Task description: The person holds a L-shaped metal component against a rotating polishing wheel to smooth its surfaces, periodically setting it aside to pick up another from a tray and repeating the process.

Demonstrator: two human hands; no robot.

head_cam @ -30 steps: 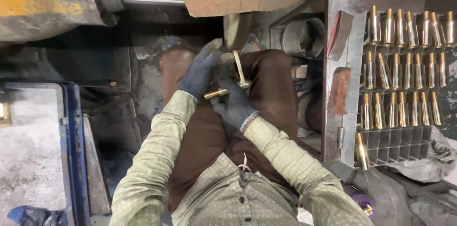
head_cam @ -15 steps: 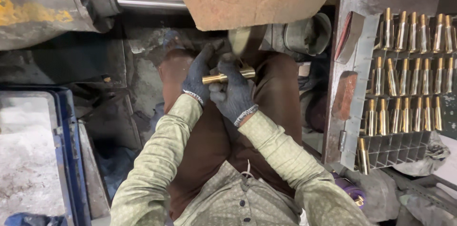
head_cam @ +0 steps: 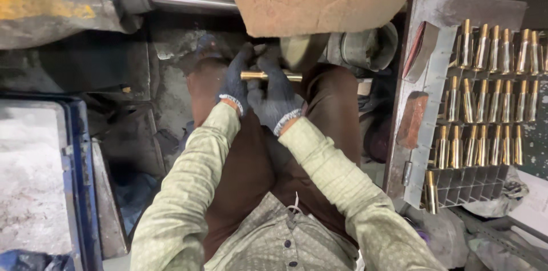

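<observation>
Left hand [head_cam: 235, 80] and right hand [head_cam: 278, 97], gloved, each pinch the brass rod [head_cam: 270, 76] level against the buffing wheel [head_cam: 301, 51]. The two-handed grip steadies it; finished pieces stand sorted in the rack [head_cam: 456, 188].

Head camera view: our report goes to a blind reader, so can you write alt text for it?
Two gloved hands, left and right, hold a brass rod level against a buffing wheel, above the seated person's brown-trousered lap. To the right, a compartmented metal tray holds rows of upright brass pieces; a reddish block lies on its edge.

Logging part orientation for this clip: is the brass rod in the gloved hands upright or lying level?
Level. The brass rod runs crosswise, gripped by left hand and right hand, against the buffing wheel.
</observation>
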